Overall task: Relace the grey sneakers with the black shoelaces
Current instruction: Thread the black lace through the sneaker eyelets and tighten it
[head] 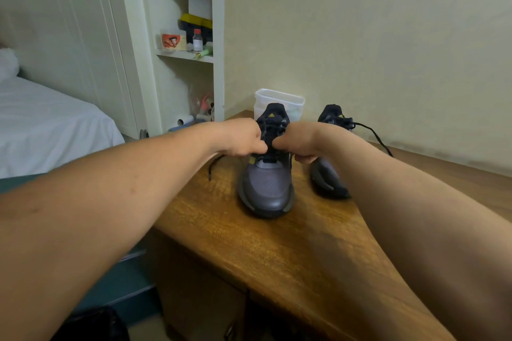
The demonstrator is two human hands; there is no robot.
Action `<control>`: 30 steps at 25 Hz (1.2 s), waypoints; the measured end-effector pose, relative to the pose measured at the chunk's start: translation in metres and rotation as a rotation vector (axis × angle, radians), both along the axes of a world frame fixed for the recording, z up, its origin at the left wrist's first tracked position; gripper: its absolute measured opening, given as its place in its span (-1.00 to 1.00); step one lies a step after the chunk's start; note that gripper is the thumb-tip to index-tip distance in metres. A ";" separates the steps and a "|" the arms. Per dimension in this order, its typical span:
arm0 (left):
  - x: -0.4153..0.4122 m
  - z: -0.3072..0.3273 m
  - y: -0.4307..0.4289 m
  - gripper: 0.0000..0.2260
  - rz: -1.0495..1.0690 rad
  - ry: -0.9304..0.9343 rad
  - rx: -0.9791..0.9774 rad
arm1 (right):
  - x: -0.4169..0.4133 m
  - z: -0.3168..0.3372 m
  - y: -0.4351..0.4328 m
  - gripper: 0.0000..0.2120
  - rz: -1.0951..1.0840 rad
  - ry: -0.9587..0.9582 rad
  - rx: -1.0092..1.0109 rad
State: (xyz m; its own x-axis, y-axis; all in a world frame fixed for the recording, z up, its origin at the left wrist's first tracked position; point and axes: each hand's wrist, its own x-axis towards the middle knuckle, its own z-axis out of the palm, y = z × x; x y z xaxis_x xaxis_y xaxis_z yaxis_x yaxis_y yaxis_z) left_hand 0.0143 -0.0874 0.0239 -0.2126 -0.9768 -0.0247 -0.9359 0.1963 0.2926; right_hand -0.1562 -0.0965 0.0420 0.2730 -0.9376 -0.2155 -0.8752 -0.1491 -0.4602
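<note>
The left hand (243, 139) has its fingers curled and pinches the black lace (273, 127) at the left side of the sneaker's (266, 188) lacing. A loose end of that lace trails out from under this hand and lies on the tabletop (249, 243) to the sneaker's left. The right hand (299, 144) sits at the right side of the same lacing, fingers curled under and thumb tip pointing in toward the left hand. Its own fingers hide whether a strand is caught between them, so I cannot tell. The two hands are nearly touching above the sneaker's tongue.

The sneaker is grey with a black tongue bearing a small yellow logo. It stands upright on the wooden tabletop, toe toward the camera, with the lace threaded across its upper eyelets.

Just right of the sneaker stands the second sneaker (328, 177), also toe toward the camera and partly covered by the right forearm. Its lace (372, 134) runs out to the right and lies loose on the tabletop.

Right behind the sneaker, against the wall (360, 36), is a clear plastic tub (279, 97). Behind and to the left of the sneaker, a white shelf (188, 56) carries a small bottle (197, 40) and boxes. Far to the sneaker's left is a bed (41, 124) with a white sheet.
</note>
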 end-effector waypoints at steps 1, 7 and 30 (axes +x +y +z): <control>0.001 -0.002 0.002 -0.77 -0.011 0.047 -0.015 | -0.001 -0.003 0.001 -0.72 0.002 -0.015 -0.027; -0.010 -0.020 0.032 -0.73 -0.040 0.310 -0.007 | -0.008 -0.037 0.016 -0.63 0.005 -0.180 -0.114; -0.021 -0.032 -0.010 -0.79 0.274 0.042 -0.354 | 0.018 -0.047 -0.013 -0.70 -0.180 0.110 -0.636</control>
State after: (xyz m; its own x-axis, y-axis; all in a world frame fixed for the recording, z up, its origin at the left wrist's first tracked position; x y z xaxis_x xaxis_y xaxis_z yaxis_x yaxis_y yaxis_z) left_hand -0.0067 -0.0979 -0.0077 0.0610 -0.9441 0.3240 -0.9561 0.0379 0.2905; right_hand -0.1386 -0.1098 -0.0055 0.1085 -0.9202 0.3761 -0.9486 -0.2090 -0.2377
